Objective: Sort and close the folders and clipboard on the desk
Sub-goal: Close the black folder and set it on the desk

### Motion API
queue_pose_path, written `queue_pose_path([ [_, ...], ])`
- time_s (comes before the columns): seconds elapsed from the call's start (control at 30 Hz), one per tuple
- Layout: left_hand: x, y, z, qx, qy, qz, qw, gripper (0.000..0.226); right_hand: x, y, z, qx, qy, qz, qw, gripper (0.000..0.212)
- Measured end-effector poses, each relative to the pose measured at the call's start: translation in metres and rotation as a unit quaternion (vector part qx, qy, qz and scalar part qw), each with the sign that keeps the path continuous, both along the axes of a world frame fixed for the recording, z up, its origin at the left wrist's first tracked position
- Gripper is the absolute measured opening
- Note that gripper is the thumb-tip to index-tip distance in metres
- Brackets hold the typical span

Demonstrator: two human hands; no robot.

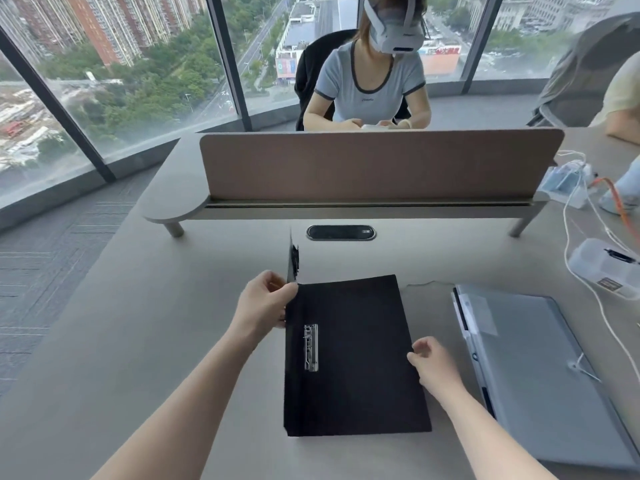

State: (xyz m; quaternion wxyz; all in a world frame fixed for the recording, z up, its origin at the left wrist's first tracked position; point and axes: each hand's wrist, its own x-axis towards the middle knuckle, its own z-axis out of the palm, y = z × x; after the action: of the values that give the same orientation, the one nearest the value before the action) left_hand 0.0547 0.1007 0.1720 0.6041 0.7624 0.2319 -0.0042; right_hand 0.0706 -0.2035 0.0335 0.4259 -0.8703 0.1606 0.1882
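A black clip folder (360,358) lies open on the grey desk (173,341) in front of me, with a metal clamp (310,347) near its left inner edge. Its cover (292,259) stands almost upright, seen edge-on at the folder's left side. My left hand (263,303) grips that raised cover at its lower part. My right hand (433,365) rests at the folder's right edge, fingers loosely curled, touching the edge. A grey-blue folder (540,372) with an elastic cord lies shut to the right.
A brown divider panel (377,164) on a raised shelf crosses the desk behind the folder, with a cable port (341,233) below it. White cables, an orange cable and a clear plastic box (606,266) lie at the right. A person in a headset sits opposite.
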Motion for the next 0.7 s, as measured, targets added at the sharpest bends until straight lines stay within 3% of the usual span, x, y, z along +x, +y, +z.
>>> queue_pose_path([
  [0.07,0.006,-0.027,-0.001,0.029,0.003,-0.014,0.999,0.020,-0.001,0.000,0.004,0.018,0.007,0.004,1.000,0.002],
  [0.3,0.020,-0.109,-0.027,0.144,0.031,-0.067,0.987,0.026,-0.011,-0.006,0.023,0.098,0.051,0.020,0.994,0.019],
  [0.57,0.024,-0.170,-0.074,0.244,0.067,-0.125,0.959,0.023,-0.021,-0.021,0.030,0.194,0.096,0.016,0.976,0.052],
  [0.7,0.023,-0.188,-0.101,0.279,0.093,-0.146,0.944,0.020,-0.030,-0.027,0.023,0.213,0.103,0.054,0.970,0.037],
])
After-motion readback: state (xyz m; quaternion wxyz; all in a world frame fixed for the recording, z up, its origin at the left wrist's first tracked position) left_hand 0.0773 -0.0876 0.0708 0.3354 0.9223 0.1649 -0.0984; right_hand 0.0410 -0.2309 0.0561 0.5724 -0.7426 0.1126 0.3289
